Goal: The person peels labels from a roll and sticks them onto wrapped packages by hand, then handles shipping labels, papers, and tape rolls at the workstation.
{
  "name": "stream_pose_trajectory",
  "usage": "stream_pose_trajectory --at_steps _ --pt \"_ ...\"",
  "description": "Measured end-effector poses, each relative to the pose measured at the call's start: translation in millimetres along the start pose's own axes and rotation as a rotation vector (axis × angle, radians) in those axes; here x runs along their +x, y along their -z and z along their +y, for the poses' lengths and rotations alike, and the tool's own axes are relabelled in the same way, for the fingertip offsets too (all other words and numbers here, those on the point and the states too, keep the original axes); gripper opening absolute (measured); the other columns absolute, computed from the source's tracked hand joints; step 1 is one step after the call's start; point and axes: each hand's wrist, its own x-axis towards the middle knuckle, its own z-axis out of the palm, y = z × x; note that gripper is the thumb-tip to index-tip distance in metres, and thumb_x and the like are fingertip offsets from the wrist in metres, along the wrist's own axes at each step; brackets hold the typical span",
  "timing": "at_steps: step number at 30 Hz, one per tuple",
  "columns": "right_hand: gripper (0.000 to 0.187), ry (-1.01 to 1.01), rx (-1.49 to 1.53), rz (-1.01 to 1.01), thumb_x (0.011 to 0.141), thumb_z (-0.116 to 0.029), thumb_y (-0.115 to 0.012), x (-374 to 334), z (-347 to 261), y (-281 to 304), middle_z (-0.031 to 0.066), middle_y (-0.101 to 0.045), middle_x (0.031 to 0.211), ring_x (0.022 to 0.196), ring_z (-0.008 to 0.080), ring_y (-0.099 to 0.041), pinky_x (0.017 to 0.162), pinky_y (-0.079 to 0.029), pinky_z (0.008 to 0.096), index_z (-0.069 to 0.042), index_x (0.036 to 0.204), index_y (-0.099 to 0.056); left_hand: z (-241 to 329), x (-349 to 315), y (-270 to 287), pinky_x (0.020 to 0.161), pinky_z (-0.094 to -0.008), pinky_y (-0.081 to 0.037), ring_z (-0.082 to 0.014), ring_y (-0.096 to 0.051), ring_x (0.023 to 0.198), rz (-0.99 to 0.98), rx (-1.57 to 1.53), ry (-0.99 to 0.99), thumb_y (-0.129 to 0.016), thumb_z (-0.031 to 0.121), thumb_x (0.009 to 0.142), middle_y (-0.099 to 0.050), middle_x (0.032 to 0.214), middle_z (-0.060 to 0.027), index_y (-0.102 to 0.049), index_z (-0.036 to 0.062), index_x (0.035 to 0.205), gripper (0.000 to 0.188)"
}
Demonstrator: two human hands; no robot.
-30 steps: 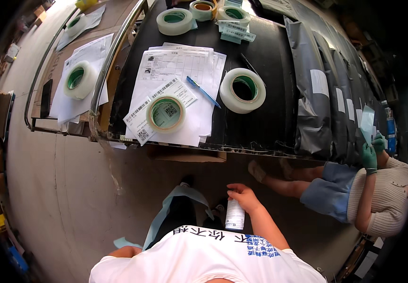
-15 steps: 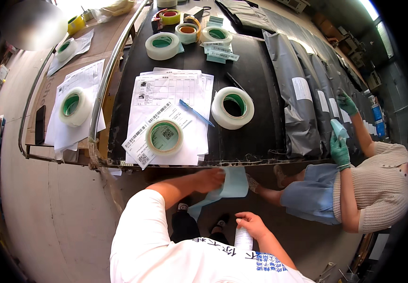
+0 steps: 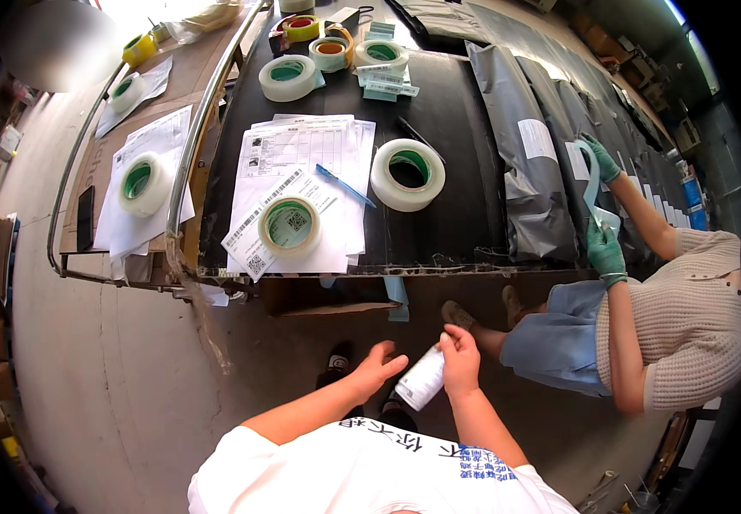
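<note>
Over the floor in front of the table, my right hand (image 3: 461,360) grips a rolled or folded bundle of white printed labels (image 3: 422,381). My left hand (image 3: 379,368) is just left of it, holding nothing, thumb and fingers apart. A light blue-green strip of backing paper (image 3: 397,300) hangs over the edge of a cardboard box (image 3: 327,300) below the table. On the tabletop lie printed sheets (image 3: 302,150) with a barcode label sheet (image 3: 255,236), a blue pen (image 3: 345,185) and a clear tape roll (image 3: 290,226) on them.
Another clear tape roll (image 3: 408,176) and a black pen (image 3: 417,137) lie to the right. Grey plastic packages (image 3: 529,197) line the table's right side. There, a co-worker's green-gloved hands (image 3: 606,248) hold a blue-green strip. A metal rail (image 3: 203,111) separates a side table.
My left hand has let go of the blue-green strip, which now hangs at the box, and moved down beside my right hand. My right hand has raised and tilted the labels.
</note>
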Motion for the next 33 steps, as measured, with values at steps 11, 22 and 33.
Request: stream_pose_trajectory --at_steps 11,22,33 --pt "0.024 0.399 0.259 -0.257 0.091 -0.011 -0.065 -11.1 -78.4 -86.0 0.0038 -0.062 0.098 0.092 0.0103 -0.057 0.083 -0.047 0.0270 -0.003 0.114 -0.060 53.3 -93.9 -30.2 0.106 -0.0335 -0.034 -0.0152 -0.049 0.123 0.218 -0.671 -0.309 -0.059 0.014 0.096 -0.056 0.132 -0.0002 -0.045 0.0087 0.140 0.046" --pt "0.023 0.327 -1.589 -0.274 0.087 -0.013 -0.058 150.0 -205.0 -248.6 0.0080 -0.071 0.104 0.100 0.0281 -0.068 0.075 -0.054 0.0368 -0.010 0.103 -0.074 146.0 -172.1 158.8 0.102 -0.0353 -0.043 -0.0257 -0.046 0.128 0.176 0.576 -0.688 -0.070 -0.002 0.079 -0.036 0.147 -0.0142 -0.068 0.0004 0.110 0.032" --pt "0.017 0.638 -0.506 -0.144 0.080 -0.010 -0.067 164.7 -189.1 -273.0 0.0117 -0.068 0.087 0.079 0.0212 -0.068 0.072 -0.053 0.0305 -0.003 0.095 -0.063 200.4 -138.8 239.5 0.105 -0.0373 -0.039 -0.0253 -0.043 0.130 -0.041 0.412 -0.691 -0.068 -0.001 0.082 -0.037 0.145 -0.0120 -0.066 0.0004 0.114 0.032"
